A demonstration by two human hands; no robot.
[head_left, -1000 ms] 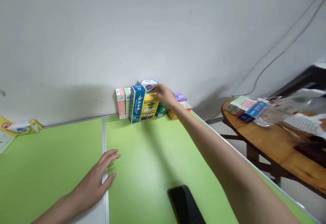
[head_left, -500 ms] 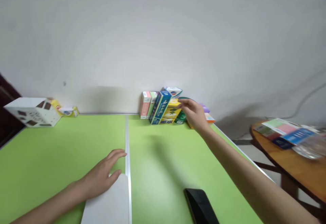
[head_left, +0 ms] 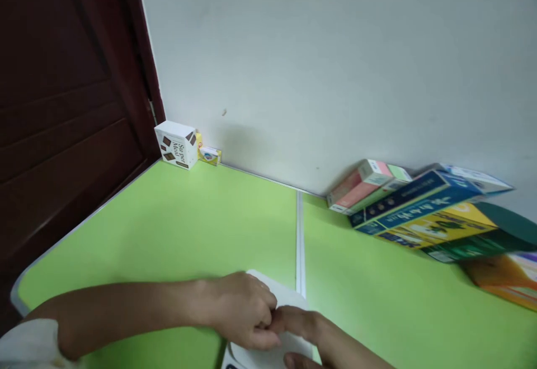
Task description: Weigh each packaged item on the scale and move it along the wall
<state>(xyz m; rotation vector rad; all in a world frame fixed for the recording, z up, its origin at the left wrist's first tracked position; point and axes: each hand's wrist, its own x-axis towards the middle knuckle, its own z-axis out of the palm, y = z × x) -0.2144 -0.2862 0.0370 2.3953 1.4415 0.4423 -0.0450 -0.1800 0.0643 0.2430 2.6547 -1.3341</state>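
Note:
At the bottom centre my left hand [head_left: 247, 312] is closed, its fingers curled in; whatever it may hold is hidden. My right hand [head_left: 308, 330] touches the fingertips of my left hand, its fingers stretched out and its thumb apart from them. Both hands are over a white flat piece with rounded corners [head_left: 289, 352] on the green table [head_left: 188, 229]. The hands cover much of this piece, and its near end runs out of view.
Several boxes lean in a row by the wall at right, among them a pink box [head_left: 356, 187], a blue box [head_left: 415, 201] and a yellow box [head_left: 440, 226]. A white box with brown pictures [head_left: 178, 145] stands far left, beside a small yellow-and-white box [head_left: 210, 155]. A dark door [head_left: 62, 106] is at left.
The view has swung left. My right hand has come back from the row of boxes to my left hand. My left hand has gone from open to closed. The phone is out of view.

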